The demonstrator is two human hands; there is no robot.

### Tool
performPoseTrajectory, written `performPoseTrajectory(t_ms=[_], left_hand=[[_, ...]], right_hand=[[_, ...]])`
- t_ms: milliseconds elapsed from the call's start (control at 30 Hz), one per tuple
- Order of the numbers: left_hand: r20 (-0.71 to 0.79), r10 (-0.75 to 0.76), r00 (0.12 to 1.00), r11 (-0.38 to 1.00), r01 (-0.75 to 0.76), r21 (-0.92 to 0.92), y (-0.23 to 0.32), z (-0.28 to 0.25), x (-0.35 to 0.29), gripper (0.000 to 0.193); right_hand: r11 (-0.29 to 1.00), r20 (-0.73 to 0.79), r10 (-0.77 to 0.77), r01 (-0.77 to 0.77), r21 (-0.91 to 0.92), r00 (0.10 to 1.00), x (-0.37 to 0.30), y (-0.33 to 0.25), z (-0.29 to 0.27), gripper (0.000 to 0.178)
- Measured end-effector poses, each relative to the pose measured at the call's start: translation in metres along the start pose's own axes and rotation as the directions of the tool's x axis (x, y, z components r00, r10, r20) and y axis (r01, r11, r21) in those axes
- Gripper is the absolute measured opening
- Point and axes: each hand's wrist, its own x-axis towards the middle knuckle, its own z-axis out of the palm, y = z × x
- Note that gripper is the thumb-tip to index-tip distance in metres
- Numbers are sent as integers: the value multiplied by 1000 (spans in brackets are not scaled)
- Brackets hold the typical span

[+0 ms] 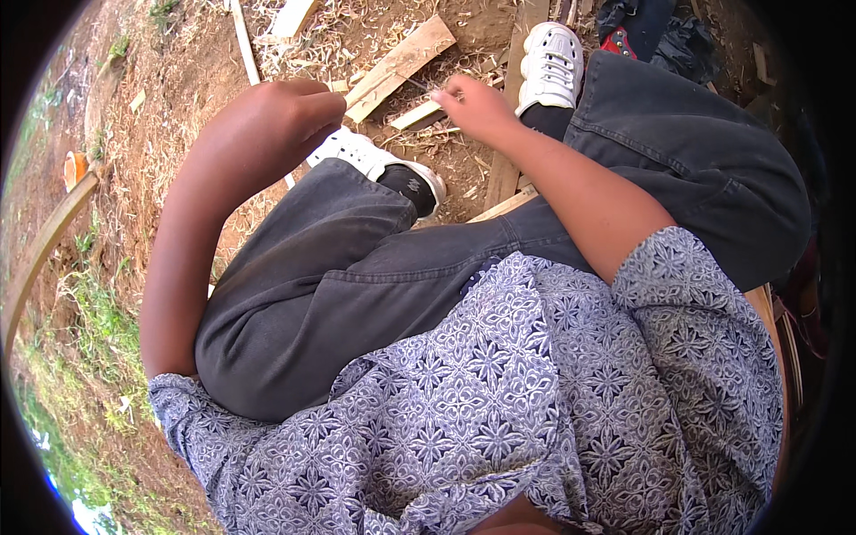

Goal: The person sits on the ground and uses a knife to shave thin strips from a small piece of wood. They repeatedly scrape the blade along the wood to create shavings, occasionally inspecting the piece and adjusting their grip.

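My left hand (308,111) hangs bent at the wrist on the left, its fingers curled in. What they hold, if anything, is hidden behind the hand. Across from it, my right hand (470,102) has thumb and fingers pinched together. A thin dark line (417,85) runs from near these fingertips toward the left; I cannot tell what it is. Between the hands a flat pale wooden board (412,61) lies slanted, and a shorter wood strip (416,116) is below the right fingertips.
Wood shavings (312,53) litter the brown soil. My white clogs (550,67) stand either side of the board. A long plank (504,174) runs by the right clog. Dark plastic (687,49) lies at the far right. A curved wooden piece (45,227) and an orange object (75,169) are leftward.
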Motion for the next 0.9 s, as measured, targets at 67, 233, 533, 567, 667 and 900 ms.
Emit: performPoseTrajectory(t_ms=[67, 233, 533, 567, 667, 900], left_hand=[[5, 0, 1000, 1000, 0, 30, 0, 0, 4, 12], [-57, 62, 996, 995, -57, 79, -2, 5, 6, 18], [-74, 92, 993, 989, -83, 119, 3, 1, 11, 19], [-69, 72, 995, 989, -62, 132, 4, 0, 11, 19], [-76, 46, 996, 987, -34, 156, 1, 1, 12, 20], [-84, 62, 995, 987, -48, 152, -1, 3, 8, 18]], right_hand=[[966, 25, -110, 101, 239, 994, -5, -37, 2, 40], [786, 62, -283, 194, 587, 957, -18, -71, 12, 35], [1000, -15, -16, 17, 15, 1000, 2, 5, 9, 38], [1000, -32, 9, -9, 15, 999, 1, 1, 9, 38], [988, -60, -38, 46, 147, 997, -2, -20, 9, 39], [853, 12, -261, 225, 470, 965, -20, -72, 9, 32]])
